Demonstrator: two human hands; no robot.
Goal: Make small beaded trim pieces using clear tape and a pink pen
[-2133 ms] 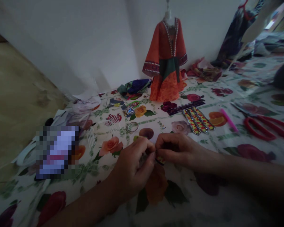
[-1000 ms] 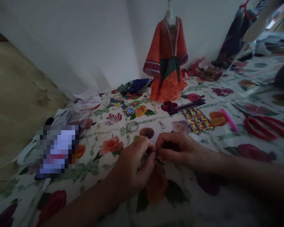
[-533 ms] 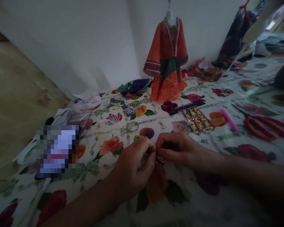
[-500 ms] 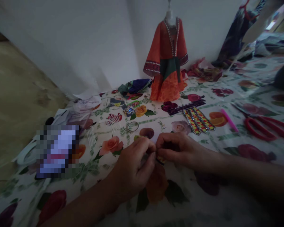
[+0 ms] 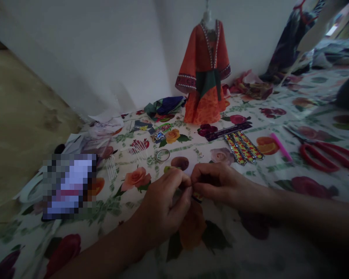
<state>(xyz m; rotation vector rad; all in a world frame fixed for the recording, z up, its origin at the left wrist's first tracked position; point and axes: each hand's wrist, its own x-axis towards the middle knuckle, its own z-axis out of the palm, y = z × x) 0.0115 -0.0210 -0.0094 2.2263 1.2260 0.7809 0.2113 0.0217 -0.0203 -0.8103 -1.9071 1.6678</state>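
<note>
Both hands closed, working together just above the floral tablecloth (image 5: pixel 293 168). Our left hand (image 5: pixel 163 207) and right hand (image 5: pixel 218 184) meet at the fingertips, pinching a small patterned strip (image 5: pixel 197 197), whose lower edge shows beneath them, over a printed orange rose. Near our hands lies a tape roll (image 5: pixel 163 155). Farther right we note beaded ribbons (image 5: pixel 242 148), a pink marker (image 5: pixel 281 147) and red scissors (image 5: pixel 322 159). An orange dress (image 5: pixel 203 73) stands on a small mannequin, well apart, by the wall.
</note>
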